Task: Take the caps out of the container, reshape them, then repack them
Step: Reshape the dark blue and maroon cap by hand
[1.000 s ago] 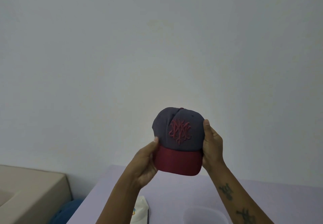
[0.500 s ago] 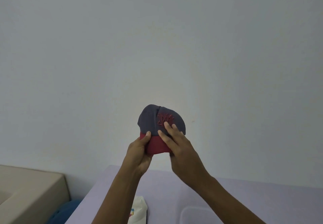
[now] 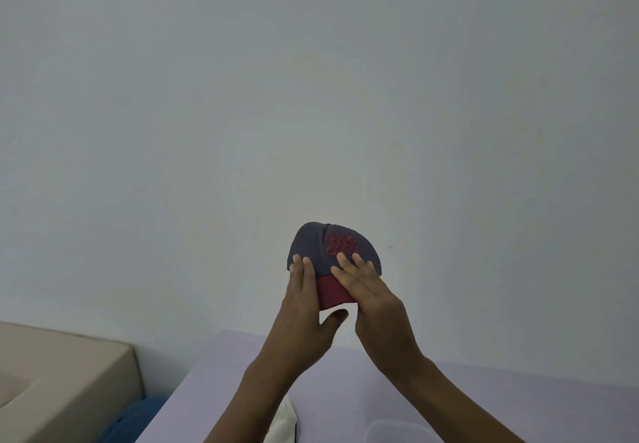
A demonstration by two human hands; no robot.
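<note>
Cap point(image 3: 333, 256), navy crown with red brim and red embroidered logo, held up in front of the wall, well above the lilac table point(image 3: 484, 404). Left hand point(image 3: 304, 308) has straight fingers laid on the crown's left side, thumb under the brim. Right hand point(image 3: 366, 290) lies flat across the front panel and brim, fingers extended and pressing; neither hand clenched. Judged step: reshaping. To do it well, support the crown from below while smoothing outward from the logo, keeping the brim's curve even. Translucent container point(image 3: 397, 432) and white cap point(image 3: 283, 422) sit at the table's near edge.
</note>
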